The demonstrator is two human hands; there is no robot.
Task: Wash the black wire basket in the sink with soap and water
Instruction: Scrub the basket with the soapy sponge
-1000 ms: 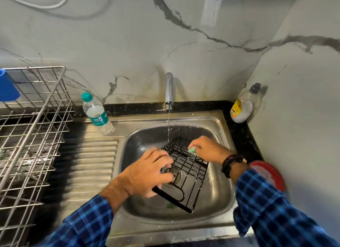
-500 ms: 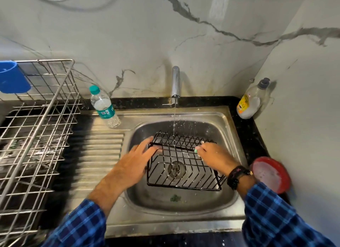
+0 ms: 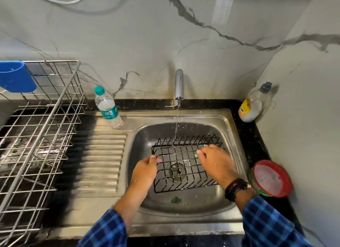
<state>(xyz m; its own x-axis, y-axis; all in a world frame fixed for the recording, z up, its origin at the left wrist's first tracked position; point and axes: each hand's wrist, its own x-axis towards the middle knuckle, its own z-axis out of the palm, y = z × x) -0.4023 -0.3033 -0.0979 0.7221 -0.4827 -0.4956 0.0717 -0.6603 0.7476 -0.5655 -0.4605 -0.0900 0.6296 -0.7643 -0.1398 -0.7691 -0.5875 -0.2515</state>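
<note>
Inside the sink (image 3: 202,116), left grip (image 3: 145,170) clasped the left rim of the stiff, probably slippery basket (image 3: 184,152); right grip (image 3: 217,162) pinched a scrubber (image 3: 196,156).

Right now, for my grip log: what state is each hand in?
Left hand: grips the black wire basket by its left edge.
Right hand: pinches a small green pad against the basket.

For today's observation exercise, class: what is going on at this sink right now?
A person is washing a black wire basket in the steel sink. The left hand grips the basket's left edge; the right hand holds a small green scrubber against its wires. A thin stream from the tap falls on the basket's far side. A soap bottle stands in the corner.
</note>
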